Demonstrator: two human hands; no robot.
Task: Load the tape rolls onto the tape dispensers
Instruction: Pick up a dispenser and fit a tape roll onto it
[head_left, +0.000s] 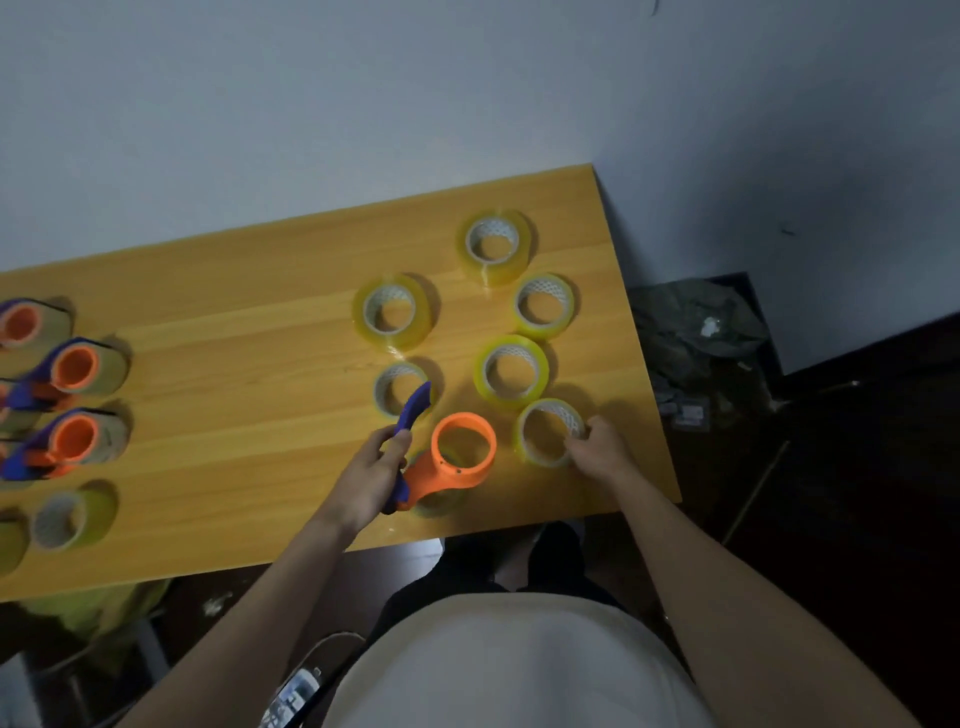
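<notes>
My left hand (371, 475) grips the blue handle of an orange and blue tape dispenser (457, 457), whose empty orange ring stands just above the wooden table (234, 415). A yellowish roll (441, 501) lies partly hidden under the dispenser. My right hand (602, 447) closes its fingers on the right rim of a clear yellowish tape roll (545, 431) lying flat near the table's front right edge. Several more loose rolls lie flat behind it, among them one (511, 376) just beyond and one (400, 389) partly behind the dispenser's handle.
At the far left stand loaded dispensers (72, 369) with orange cores, and a loose roll (72, 514) lies near the front edge. The table's right edge (649, 364) drops to a dark floor with a crumpled bag (696, 327). A wall runs behind.
</notes>
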